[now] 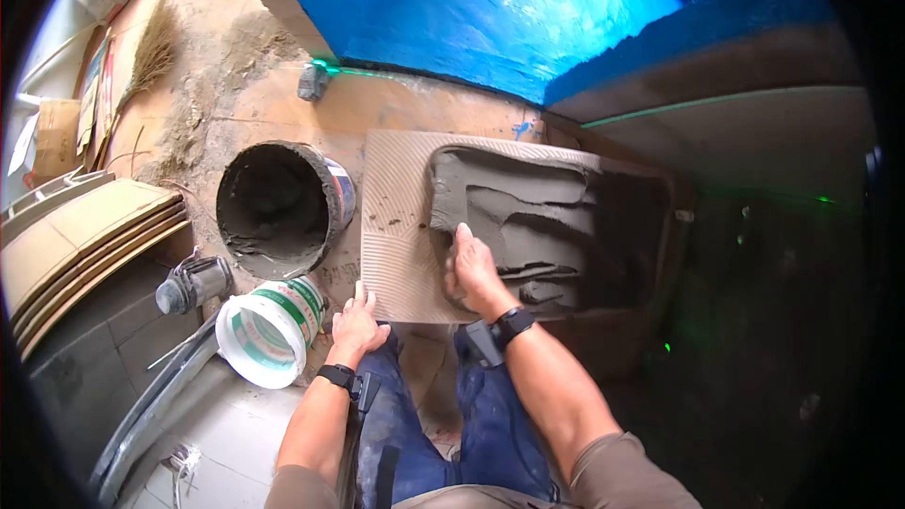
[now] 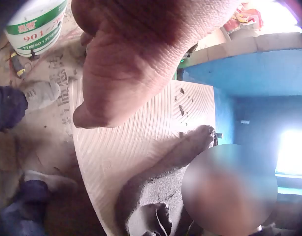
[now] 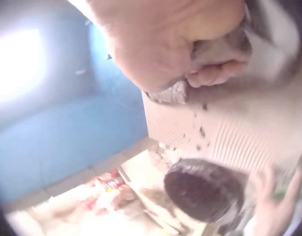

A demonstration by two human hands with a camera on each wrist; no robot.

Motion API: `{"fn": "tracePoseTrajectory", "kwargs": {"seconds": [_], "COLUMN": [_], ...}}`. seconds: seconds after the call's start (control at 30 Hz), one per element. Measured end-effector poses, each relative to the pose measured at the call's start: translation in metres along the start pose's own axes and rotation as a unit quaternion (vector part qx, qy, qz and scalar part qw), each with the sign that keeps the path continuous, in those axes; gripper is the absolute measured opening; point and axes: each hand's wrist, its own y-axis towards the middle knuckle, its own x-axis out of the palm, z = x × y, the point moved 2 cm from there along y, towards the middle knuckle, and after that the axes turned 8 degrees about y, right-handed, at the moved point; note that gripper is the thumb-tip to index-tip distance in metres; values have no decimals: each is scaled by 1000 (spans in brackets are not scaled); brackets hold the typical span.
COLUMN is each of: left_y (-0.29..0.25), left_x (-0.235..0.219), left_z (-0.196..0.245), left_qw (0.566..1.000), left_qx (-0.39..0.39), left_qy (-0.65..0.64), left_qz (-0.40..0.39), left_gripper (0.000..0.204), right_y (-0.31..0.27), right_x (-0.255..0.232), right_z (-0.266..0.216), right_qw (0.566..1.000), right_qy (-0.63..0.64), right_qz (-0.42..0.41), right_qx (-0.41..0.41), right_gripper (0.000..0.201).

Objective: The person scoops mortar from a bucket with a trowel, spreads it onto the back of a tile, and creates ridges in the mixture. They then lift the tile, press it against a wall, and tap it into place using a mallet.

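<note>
A large ribbed tile (image 1: 396, 254) lies back side up, with grey mortar (image 1: 485, 212) spread thickly across its middle and right part. My right hand (image 1: 479, 278) is over the mortar's left edge, fingers curled round a tool mostly hidden by the hand. In the right wrist view the same hand (image 3: 165, 39) grips it, and a mortar-coated end (image 3: 170, 93) sticks out. My left hand (image 1: 356, 325) is at the tile's near left corner, fingers extended. The left wrist view has this hand (image 2: 126, 69) over the tile's edge, holding nothing visible.
Left of the tile stands a mortar-smeared bucket (image 1: 327, 217), with a white and green bucket (image 1: 304, 302) nearer me. A power tool (image 1: 193, 285), stacked boards (image 1: 85, 226) and a broom (image 1: 154, 47) are further left. A blue surface (image 1: 424, 9) is beyond the tile.
</note>
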Motion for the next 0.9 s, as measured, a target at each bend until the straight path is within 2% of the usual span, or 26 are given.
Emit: {"fn": "tracePoseTrajectory", "kwargs": {"seconds": [0.03, 0.07, 0.1, 0.17, 0.23, 0.27, 0.3, 0.33, 0.37, 0.43, 0.5, 0.53, 0.57, 0.6, 0.63, 0.67, 0.7, 0.73, 0.77, 0.83, 0.87, 0.9], "left_y": [-2, -3, -1, 5, 5, 4, 5, 4, 1, 2, 3, 4, 6, 7, 7, 7, 7, 7, 7, 7, 7, 8], "left_x": [-2, -3, -2, 6, 6, 6, 4, 5, 5, 5, 8, 7, 5, 3, 2, 3, 2, 2, 2, 1, 2, 3], "left_z": [-1, -2, 0, -5, -5, -4, -3, -4, -3, -3, 0, 0, 1, 0, -1, -1, -2, -1, -1, -1, -1, -1], "left_qw": [1000, 1000, 1000, 1000, 1000, 1000, 1000, 1000, 1000, 1000, 1000, 1000, 1000, 1000, 1000, 1000, 1000, 999, 999, 999, 999, 999], "left_qx": [-3, -2, 1, 8, 0, 11, 18, 21, 19, 9, 8, 6, 4, 3, 3, 4, 7, 9, 10, 12, 12, 13], "left_qy": [4, 6, 6, -3, -14, -11, -6, 1, 4, 3, -3, 5, 8, 11, 15, 20, 27, 30, 31, 34, 34, 36], "left_qz": [-2, -4, -4, 6, 0, 7, 10, 10, 3, 5, 13, 4, -1, -8, -17, -15, -14, -13, -12, -12, -10, -8], "left_gripper": [83, 84, 84, 86, 85, 85, 85, 85, 84, 83, 82, 82, 82, 82, 82, 82, 81, 81, 81, 80, 79, 79], "right_y": [8, 16, -12, -49, -63, -45, -27, -39, -65, -81, -97, -98, -102, -103, -97, -100, -111, -115, -121, -128, -135, -143], "right_x": [-30, -60, -78, -120, -185, -254, -302, -292, -265, -220, -162, -144, -125, -112, -108, -121, -122, -133, -151, -196, -192, -182], "right_z": [2, 5, -23, -59, -58, -27, 8, 3, -6, 21, 51, 74, 87, 95, 102, 100, 71, 55, 49, 78, 90, 103], "right_qw": [971, 883, 832, 764, 762, 760, 754, 908, 962, 968, 981, 989, 990, 970, 928, 884, 830, 796, 809, 820, 902, 949], "right_qy": [-228, -445, -536, -634, -608, -592, -567, -327, -50, 28, -75, -16, -131, -206, -371, -467, -557, -604, -580, -532, -368, -187], "right_qz": [21, 74, 84, 113, 222, 231, 234, 251, 250, 207, 134, 66, 17, 27, 25, 26, 28, 45, 94, 207, 224, 233], "right_qx": [-73, -131, -119, -34, -38, -138, -234, -78, 99, 136, 118, 131, 52, 127, -2, -2, 2, 16, 29, -36, 32, 98], "right_gripper": [54, 54, 55, 56, 54, 52, 51, 51, 51, 49, 41, 40, 42, 44, 48, 51, 53, 55, 53, 52, 51, 51]}}
